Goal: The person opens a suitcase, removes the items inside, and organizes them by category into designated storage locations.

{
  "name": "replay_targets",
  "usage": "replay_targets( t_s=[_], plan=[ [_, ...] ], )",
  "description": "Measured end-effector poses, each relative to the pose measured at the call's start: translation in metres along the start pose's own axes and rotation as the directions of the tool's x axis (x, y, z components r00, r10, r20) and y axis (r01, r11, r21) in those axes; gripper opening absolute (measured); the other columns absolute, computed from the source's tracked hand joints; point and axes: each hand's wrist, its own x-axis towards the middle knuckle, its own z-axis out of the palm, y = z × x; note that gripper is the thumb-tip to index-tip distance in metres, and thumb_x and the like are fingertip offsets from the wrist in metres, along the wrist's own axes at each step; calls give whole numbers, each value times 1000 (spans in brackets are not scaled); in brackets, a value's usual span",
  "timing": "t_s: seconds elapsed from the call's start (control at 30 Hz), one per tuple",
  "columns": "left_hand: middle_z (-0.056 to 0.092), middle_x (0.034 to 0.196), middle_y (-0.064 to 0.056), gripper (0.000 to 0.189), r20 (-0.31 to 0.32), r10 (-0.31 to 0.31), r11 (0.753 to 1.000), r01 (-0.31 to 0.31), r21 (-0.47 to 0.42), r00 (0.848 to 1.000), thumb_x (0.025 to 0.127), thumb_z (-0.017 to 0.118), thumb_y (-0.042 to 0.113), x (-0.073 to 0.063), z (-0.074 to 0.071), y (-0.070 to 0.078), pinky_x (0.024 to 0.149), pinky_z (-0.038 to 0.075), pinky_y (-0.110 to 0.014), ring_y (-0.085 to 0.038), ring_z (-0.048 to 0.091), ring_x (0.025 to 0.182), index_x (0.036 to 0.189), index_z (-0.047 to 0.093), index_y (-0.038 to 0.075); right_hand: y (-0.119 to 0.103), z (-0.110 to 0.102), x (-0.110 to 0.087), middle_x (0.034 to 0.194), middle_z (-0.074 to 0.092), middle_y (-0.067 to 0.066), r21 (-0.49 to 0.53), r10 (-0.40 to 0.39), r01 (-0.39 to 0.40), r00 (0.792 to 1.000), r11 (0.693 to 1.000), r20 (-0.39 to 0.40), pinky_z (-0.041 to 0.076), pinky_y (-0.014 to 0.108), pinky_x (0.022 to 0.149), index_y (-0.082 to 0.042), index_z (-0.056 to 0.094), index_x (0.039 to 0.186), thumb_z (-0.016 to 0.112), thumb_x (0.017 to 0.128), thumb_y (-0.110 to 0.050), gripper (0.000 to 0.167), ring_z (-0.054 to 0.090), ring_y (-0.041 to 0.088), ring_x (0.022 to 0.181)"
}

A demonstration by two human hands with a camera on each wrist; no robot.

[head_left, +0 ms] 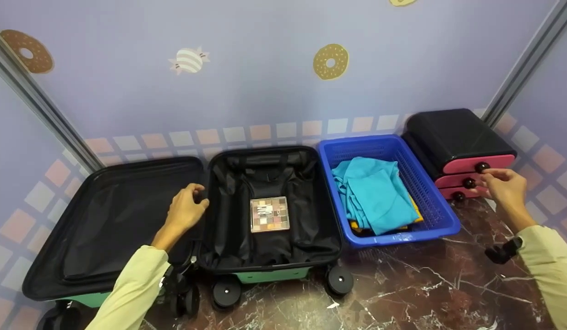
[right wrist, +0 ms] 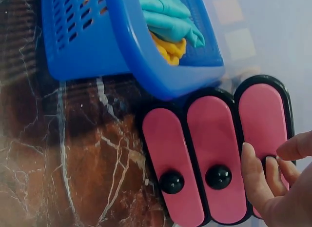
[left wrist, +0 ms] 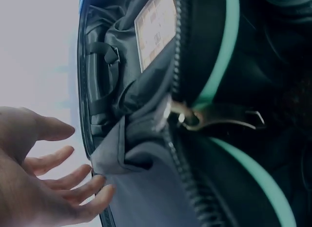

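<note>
My right hand (head_left: 505,188) is at the top drawer of a small black chest (head_left: 457,135) with pink drawer fronts. Its thumb and fingertips pinch the round black drawer knob (head_left: 482,167), which the fingers partly cover in the right wrist view. Over the inner edge of the open suitcase (head_left: 311,183), my left hand (head_left: 185,208) hovers with loosely bent fingers and holds nothing. An eyeshadow palette (head_left: 269,214) with a clear lid lies flat in the suitcase's right half. All the drawers look closed.
Between suitcase and chest stands a blue plastic basket (head_left: 430,233) with folded turquoise cloth (head_left: 375,192) and some yellow cloth (right wrist: 170,49). The suitcase lid (head_left: 128,220) lies open at left. A metal zipper pull (left wrist: 229,117) hangs at the hinge side. The tabletop (head_left: 416,279) is dark red marble.
</note>
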Motion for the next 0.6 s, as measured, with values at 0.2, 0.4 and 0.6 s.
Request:
replay_targets(
  t_s=[0.2, 0.4, 0.6],
  plan=[
    [57, 144, -32, 56, -20, -49, 996, 50, 71, 999, 102, 66, 18, 6, 0, -10, 106, 42, -73, -56, 53, 131, 150, 48, -6, -3, -5, 7, 77, 61, 3, 134, 63, -46, 990, 990, -125, 63, 29, 53, -1, 52, 101, 59, 97, 10, 14, 67, 13, 55],
    [63, 138, -31, 55, -44, -56, 998, 57, 34, 997, 100, 70, 20, 3, -5, -24, 111, 42, -68, -52, 60, 126, 145, 55, -9, -5, -4, 18, 70, 69, 4, 309, 117, -74, 985, 948, -124, 63, 35, 52, -3, 62, 90, 65, 96, 10, 15, 68, 18, 52],
    [61, 140, -31, 56, 17, -135, 988, 136, -74, 991, 99, 75, 19, -5, -13, -32, 70, 66, -36, -41, 74, 106, 145, 56, -8, -7, 7, 27, 64, 64, 9, 422, 334, -284, 941, 861, -48, 65, 45, 57, -1, 70, 74, 64, 98, 7, 25, 64, 23, 54]
  ],
)
